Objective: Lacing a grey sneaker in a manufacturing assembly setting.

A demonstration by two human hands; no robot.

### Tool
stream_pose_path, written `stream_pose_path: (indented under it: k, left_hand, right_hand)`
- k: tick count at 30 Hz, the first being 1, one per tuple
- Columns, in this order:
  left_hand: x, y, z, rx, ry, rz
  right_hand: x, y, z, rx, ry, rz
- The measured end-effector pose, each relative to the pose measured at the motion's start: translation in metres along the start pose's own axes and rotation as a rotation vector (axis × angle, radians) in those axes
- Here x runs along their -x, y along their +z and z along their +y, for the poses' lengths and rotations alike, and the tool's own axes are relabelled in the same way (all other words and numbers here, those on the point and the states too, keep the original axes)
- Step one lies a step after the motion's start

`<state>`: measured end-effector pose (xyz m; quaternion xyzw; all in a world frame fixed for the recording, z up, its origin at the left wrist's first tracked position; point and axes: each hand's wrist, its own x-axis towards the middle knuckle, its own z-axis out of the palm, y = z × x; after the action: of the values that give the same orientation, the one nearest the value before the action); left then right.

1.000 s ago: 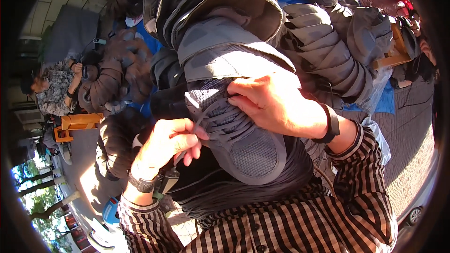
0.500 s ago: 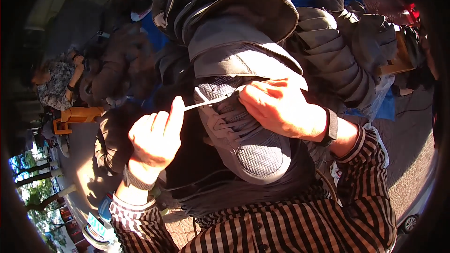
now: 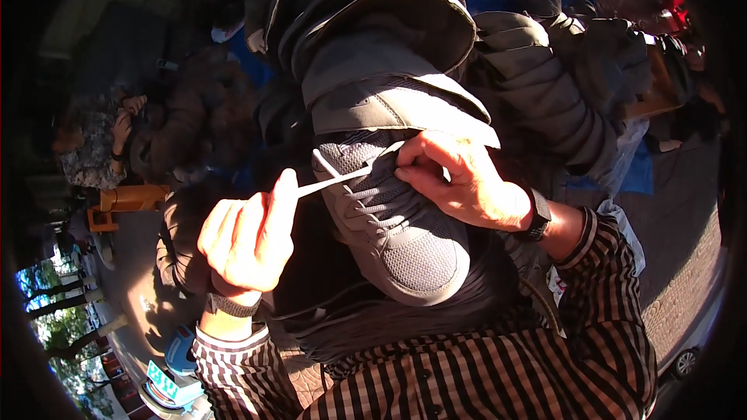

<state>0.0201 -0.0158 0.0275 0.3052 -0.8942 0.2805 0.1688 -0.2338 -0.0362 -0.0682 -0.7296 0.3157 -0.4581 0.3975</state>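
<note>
A grey mesh sneaker upper lies with its toe toward me, its front laced crosswise. My left hand is closed, a light grey shoelace pinched between thumb and fingers. The lace runs taut from there to the upper's throat. At the throat, the thumb and forefinger of my right hand pinch together by an eyelet edge. What lies between these fingertips is too small to be sure of, though the lace passes close by. Another short lace end sticks up at the left eyelet row.
Behind the upper rises a stack of nested shoe uppers. A second row of dark uppers lies to the right. Many loose dark laces drape across my lap. An orange stool stands at left, near another person's hand.
My left hand has shifted slightly left and down, the lace still taut. My right thumb and forefinger now show a gap behind their pinch. The upper sits slightly farther left in view.
</note>
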Motion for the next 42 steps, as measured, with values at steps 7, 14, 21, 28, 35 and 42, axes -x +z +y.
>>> stream_pose_path:
  k: [7,14,21,28,35,42]
  left_hand:
    - [0.048,0.01,0.02,0.276,-0.414,-0.208]
    - [0.018,-0.003,0.016,1.19,-1.083,-0.52]
    - [-0.031,-0.007,0.002,1.338,-1.078,-0.759]
    - [-0.026,-0.002,-0.003,1.402,-1.109,-0.696]
    - [-0.025,-0.003,-0.011,1.43,-1.124,-0.768]
    - [-0.019,-0.007,-0.009,1.196,-1.016,-0.856]
  right_hand:
    - [0.005,-0.005,0.009,-0.199,0.135,-0.013]
    - [0.001,-0.009,0.011,-0.121,0.077,-0.008]
    - [-0.009,-0.011,0.028,0.129,-0.173,0.063]
    - [-0.007,-0.016,0.047,-0.028,-0.155,0.086]
    - [-0.012,-0.015,0.039,0.056,-0.192,0.093]
    - [-0.01,-0.015,0.035,0.125,-0.182,0.057]
